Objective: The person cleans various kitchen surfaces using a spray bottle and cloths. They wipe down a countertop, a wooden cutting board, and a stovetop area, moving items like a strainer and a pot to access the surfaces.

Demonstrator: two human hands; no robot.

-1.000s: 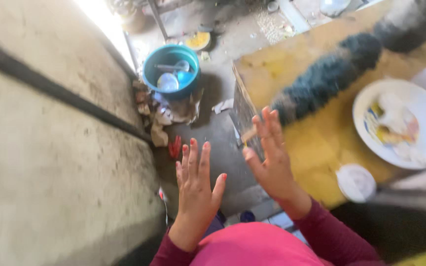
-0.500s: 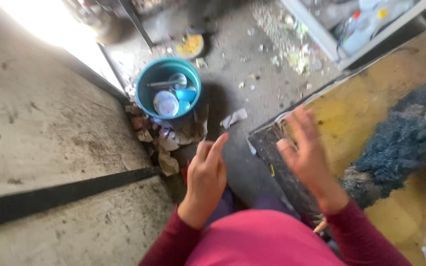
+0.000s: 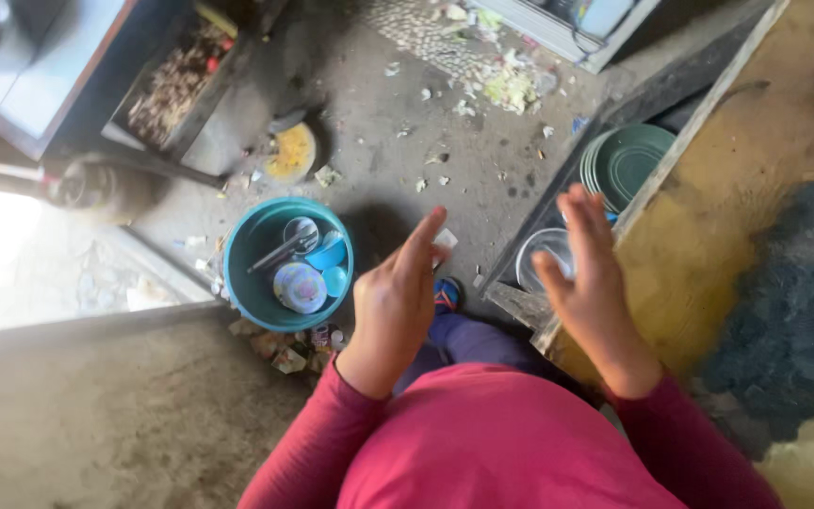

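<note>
My left hand (image 3: 396,297) is raised in front of me with its fingers together and pointing up; it holds nothing. My right hand (image 3: 588,273) hovers beside it, fingers spread and empty, above the edge of a yellow table (image 3: 708,245). Both arms wear dark red sleeves. On the floor to the left of my left hand stands a teal bucket (image 3: 247,273) holding small bowls, cups and utensils. Under the table's edge sit a stack of green plates (image 3: 628,165) and a clear bowl (image 3: 539,259), just behind my right hand.
The concrete floor (image 3: 426,113) is littered with scraps. A yellow dish (image 3: 291,153) lies beyond the bucket. A dark fuzzy mat (image 3: 793,302) covers the table at right. A grey wall (image 3: 96,415) fills the lower left, and a crate of debris (image 3: 176,85) stands at the back left.
The view has swung left and downward, bringing the green plates and clear bowl into sight. Both hands stay raised and empty, and now sit a little further apart.
</note>
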